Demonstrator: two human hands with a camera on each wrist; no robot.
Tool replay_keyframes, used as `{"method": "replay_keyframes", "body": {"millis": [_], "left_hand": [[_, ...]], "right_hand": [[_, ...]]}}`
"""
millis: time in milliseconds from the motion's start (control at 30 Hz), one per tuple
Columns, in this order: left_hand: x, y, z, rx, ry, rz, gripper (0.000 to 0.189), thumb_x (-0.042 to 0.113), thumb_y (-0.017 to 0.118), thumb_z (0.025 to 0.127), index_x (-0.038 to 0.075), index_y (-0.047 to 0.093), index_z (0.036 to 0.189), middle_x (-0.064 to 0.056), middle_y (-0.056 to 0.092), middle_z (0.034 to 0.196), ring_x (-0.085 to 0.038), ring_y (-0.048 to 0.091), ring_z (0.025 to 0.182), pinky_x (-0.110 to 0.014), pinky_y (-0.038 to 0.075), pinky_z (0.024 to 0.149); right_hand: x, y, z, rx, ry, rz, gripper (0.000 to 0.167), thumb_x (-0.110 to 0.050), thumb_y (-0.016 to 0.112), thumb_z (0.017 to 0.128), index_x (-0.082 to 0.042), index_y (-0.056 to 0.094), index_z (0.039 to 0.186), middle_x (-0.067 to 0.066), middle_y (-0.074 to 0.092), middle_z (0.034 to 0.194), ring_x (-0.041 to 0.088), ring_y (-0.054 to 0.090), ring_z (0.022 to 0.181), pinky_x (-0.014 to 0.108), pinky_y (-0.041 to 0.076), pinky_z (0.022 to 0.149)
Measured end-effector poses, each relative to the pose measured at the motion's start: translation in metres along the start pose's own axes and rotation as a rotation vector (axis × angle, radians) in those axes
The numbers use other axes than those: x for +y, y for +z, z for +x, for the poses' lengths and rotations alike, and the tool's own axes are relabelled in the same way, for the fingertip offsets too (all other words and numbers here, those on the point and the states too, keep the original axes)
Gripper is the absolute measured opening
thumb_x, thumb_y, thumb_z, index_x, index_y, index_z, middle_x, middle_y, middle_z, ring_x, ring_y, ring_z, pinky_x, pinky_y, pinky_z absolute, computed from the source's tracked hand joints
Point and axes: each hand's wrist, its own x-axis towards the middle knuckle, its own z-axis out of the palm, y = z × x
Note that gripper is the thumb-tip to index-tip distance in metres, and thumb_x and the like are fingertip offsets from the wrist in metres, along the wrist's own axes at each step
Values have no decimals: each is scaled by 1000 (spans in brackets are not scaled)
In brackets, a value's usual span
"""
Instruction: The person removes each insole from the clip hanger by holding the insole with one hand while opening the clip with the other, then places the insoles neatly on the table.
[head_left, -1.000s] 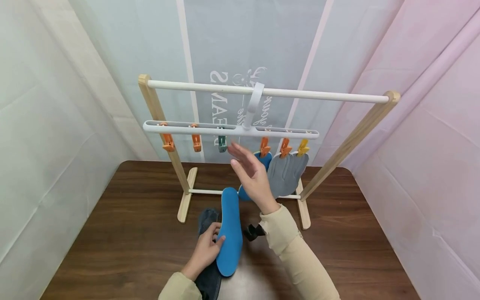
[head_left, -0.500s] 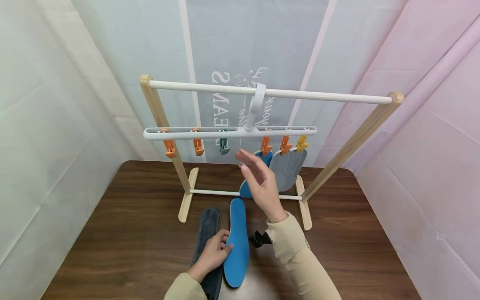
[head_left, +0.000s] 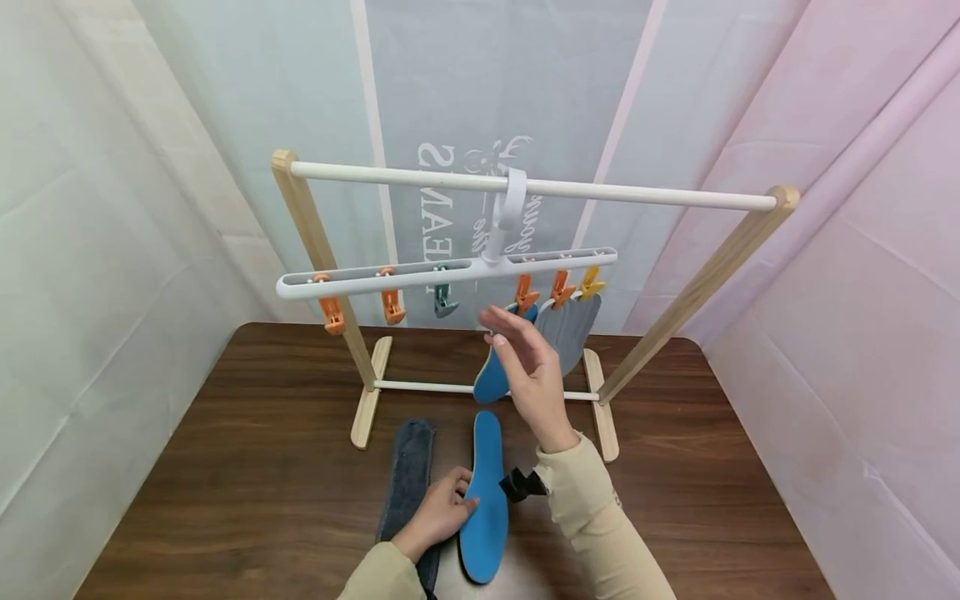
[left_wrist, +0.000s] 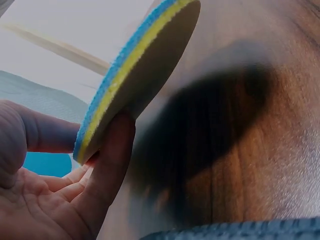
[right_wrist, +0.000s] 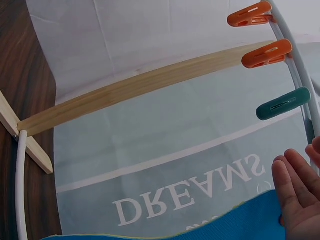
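A blue insole [head_left: 487, 500] is pinched between the thumb and fingers of my left hand [head_left: 442, 508]; in the left wrist view the insole's yellow layer and darker underside [left_wrist: 150, 70] show above the table. My right hand [head_left: 534, 379] is raised with fingers extended and holds nothing. It is in front of another blue insole [head_left: 491, 379] hanging from an orange clip [head_left: 526, 293]. Beside that hangs a grey insole [head_left: 576, 333] under an orange and a yellow clip [head_left: 591, 283]. Left of my right hand, a green clip [head_left: 444, 293] and two orange clips [head_left: 330, 307] dangle with nothing in them.
The white clip hanger [head_left: 375, 282] hooks over the top rod [head_left: 637, 193] of a wooden-legged rack. A dark grey insole-shaped piece [head_left: 408, 475] lies on the brown table [head_left: 247, 467], partly under my left arm. A printed curtain [head_left: 435, 75] stands behind.
My left hand has moved the blue insole right and toward me. My right hand has drifted slightly right and down. The hanger has swivelled, its left end coming nearer.
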Motion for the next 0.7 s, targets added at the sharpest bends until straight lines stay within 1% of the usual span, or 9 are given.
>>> {"method": "replay_keyframes", "body": {"millis": [200, 333, 433, 500, 567, 700], "left_hand": [[-4, 2, 2, -4, -9, 15, 28, 3, 61, 89, -7, 53, 114, -14, 60, 98, -17, 53, 76, -32, 46, 66], [-4, 3, 2, 2, -27, 59, 28, 4, 63, 89, -6, 52, 113, -14, 60, 95, -21, 56, 76, -35, 48, 66], [-3, 6, 1, 13, -16, 135, 31, 4, 65, 88, -6, 51, 113, -16, 63, 92, -27, 62, 78, -38, 50, 65], [-3, 7, 1, 18, -15, 188, 35, 5, 66, 87, -7, 49, 115, -19, 63, 93, -33, 64, 82, -42, 52, 67], [-3, 9, 2, 20, -21, 242, 42, 6, 68, 86, -10, 47, 119, -25, 63, 99, -40, 64, 89, -48, 53, 71], [-1, 13, 3, 28, -52, 322, 52, 7, 69, 85, -14, 43, 125, -32, 59, 108, -46, 62, 96, -53, 54, 75]], "right_hand": [[3, -1, -2, 19, -1, -8, 36, -7, 47, 101, 1, 49, 136, 22, 54, 133, 22, 54, 123, 40, 47, 102], [3, -3, -4, 36, -12, -20, 35, -4, 46, 100, 2, 50, 134, 24, 55, 131, 21, 55, 122, 43, 47, 101], [3, -5, -4, 56, -15, -17, 34, -4, 46, 100, 4, 50, 133, 25, 56, 129, 21, 57, 120, 43, 48, 100], [3, -6, -4, 66, -16, -11, 33, -4, 46, 100, 5, 51, 132, 25, 57, 127, 21, 57, 119, 42, 48, 100], [3, -8, -5, 71, -16, -8, 33, -4, 46, 100, 5, 51, 132, 25, 57, 127, 22, 57, 119, 42, 48, 100], [4, -9, -6, 80, -4, -6, 33, -5, 46, 100, 4, 51, 132, 25, 57, 127, 23, 57, 119, 40, 48, 100]]}}
